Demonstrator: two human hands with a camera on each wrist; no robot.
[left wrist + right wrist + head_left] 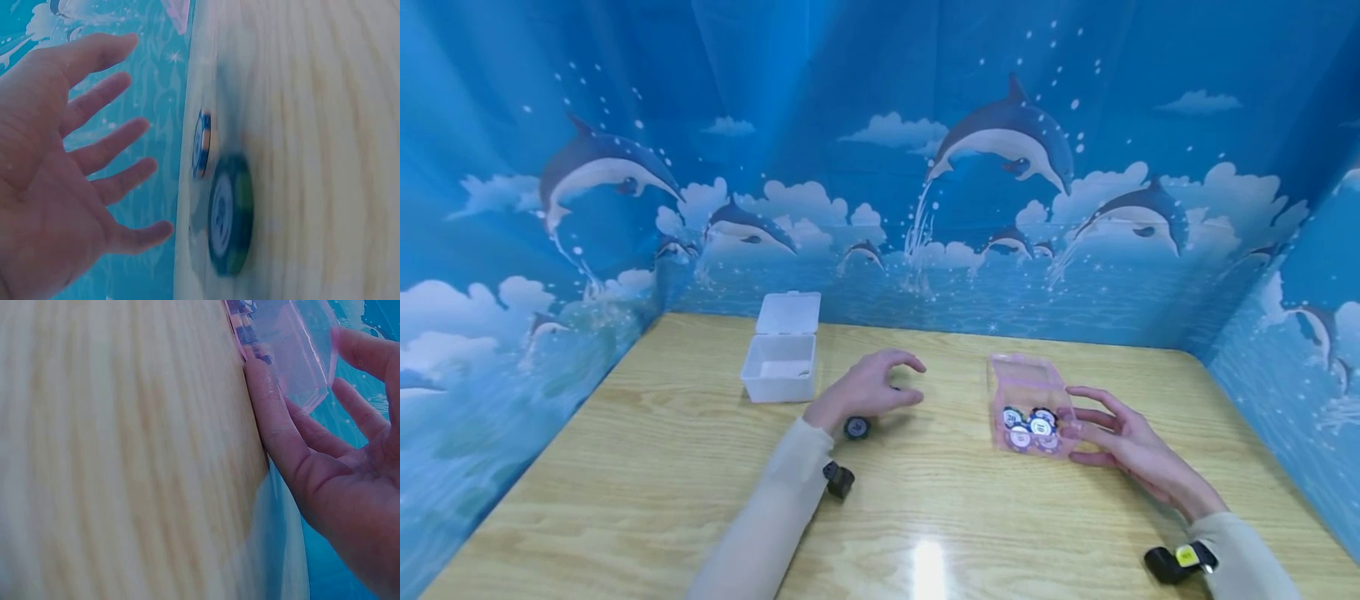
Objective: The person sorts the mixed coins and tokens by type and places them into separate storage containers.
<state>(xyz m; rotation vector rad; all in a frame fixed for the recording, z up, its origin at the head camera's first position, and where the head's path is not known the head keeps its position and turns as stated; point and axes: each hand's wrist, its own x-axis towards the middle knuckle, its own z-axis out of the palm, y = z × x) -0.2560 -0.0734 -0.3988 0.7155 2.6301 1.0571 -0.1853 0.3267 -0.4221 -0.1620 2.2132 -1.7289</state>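
An open white box (780, 367) stands at the left of the wooden table (647, 467). The left hand (867, 387) hovers, fingers spread and empty, over a dark chip (857, 427). The right hand (1123, 442), fingers straight, touches the pink box (1028, 404) of chips.

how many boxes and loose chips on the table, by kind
white box: 1
pink box: 1
loose chips on the table, one dark, one blue: 2
total: 4, not counting the chips inside the pink box
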